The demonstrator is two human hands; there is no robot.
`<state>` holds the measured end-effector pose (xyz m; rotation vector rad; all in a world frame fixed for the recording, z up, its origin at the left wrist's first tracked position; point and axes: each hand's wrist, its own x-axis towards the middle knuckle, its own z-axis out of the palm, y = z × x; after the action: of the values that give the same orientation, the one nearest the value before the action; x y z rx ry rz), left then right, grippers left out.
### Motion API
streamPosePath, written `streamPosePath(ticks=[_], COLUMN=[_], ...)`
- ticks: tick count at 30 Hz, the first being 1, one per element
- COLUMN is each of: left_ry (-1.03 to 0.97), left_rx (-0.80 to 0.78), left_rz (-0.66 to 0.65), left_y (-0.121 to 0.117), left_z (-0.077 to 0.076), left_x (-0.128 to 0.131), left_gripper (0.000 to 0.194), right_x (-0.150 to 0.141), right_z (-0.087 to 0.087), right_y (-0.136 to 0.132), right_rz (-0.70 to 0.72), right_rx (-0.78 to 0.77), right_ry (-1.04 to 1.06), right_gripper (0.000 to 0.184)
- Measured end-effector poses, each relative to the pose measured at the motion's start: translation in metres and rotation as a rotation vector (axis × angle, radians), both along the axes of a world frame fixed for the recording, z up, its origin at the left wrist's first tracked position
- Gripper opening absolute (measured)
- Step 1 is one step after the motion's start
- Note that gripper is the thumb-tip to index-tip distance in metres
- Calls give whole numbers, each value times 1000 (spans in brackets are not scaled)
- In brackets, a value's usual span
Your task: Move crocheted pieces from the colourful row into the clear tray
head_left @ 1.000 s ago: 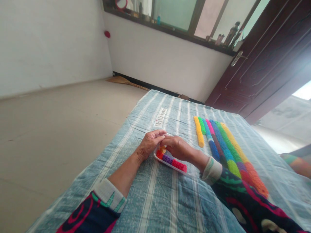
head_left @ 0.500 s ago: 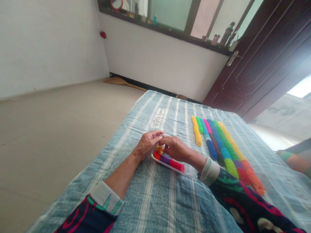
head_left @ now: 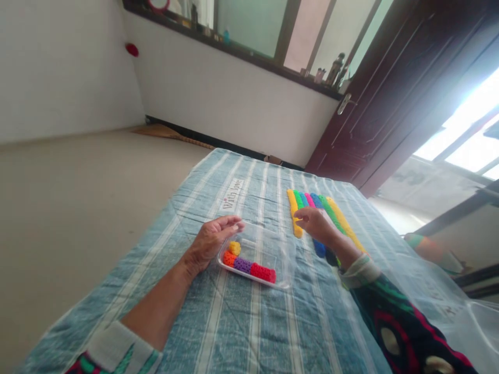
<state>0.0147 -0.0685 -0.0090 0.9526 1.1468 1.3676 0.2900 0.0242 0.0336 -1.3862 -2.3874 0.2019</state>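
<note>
My left hand [head_left: 215, 240] is at the upper left corner of a clear plastic tray [head_left: 280, 284], thumb and fingers closed on its rim. Inside the tray lie knobbly pieces: a yellow piece [head_left: 234, 248], an orange piece [head_left: 229, 258], a purple piece [head_left: 243, 265] and a red piece [head_left: 263, 272], forming an L along two sides. My right hand [head_left: 317, 224] hovers near the lower part of a yellow knobbly strip [head_left: 293, 205], thumb and forefinger apart, with nothing visible between them. Part of the neighbouring coloured strips [head_left: 345, 221] is hidden behind this hand and forearm.
A striped blue-grey cloth [head_left: 249, 332] covers the surface, with a printed "With love" label [head_left: 233, 195] beyond the tray. At the right edge stands a clear plastic container [head_left: 468, 322]. A broom [head_left: 167, 132] lies on the floor by the wall. A dark red door [head_left: 374, 104] is at the back right.
My right hand has left the tray and moved right to the yellow strip. My left hand stays at the tray corner. The yellow piece in the tray is now uncovered. The view has shifted.
</note>
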Motion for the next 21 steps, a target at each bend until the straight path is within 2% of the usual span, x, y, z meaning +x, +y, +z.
streamPosePath(ticks=[4,10,14,21], left_ry=[-1,5,6,13], left_rx=[0,-23,-35,-30], left_rz=[14,8,4,17], left_y=[0,0,1,0], left_z=[1,1,1,2], left_x=[0,0,-1,0], left_gripper=[44,46,47,47], right_x=[18,24,22,20], right_z=[-14,-31,-35,-35], right_y=[1,8,10,10], right_rz=[-57,-107,-106,-99], right_rx=[-51,-93,-95,-85], right_ry=[-95,-188,-220,-241], right_gripper=[25,36,38,26])
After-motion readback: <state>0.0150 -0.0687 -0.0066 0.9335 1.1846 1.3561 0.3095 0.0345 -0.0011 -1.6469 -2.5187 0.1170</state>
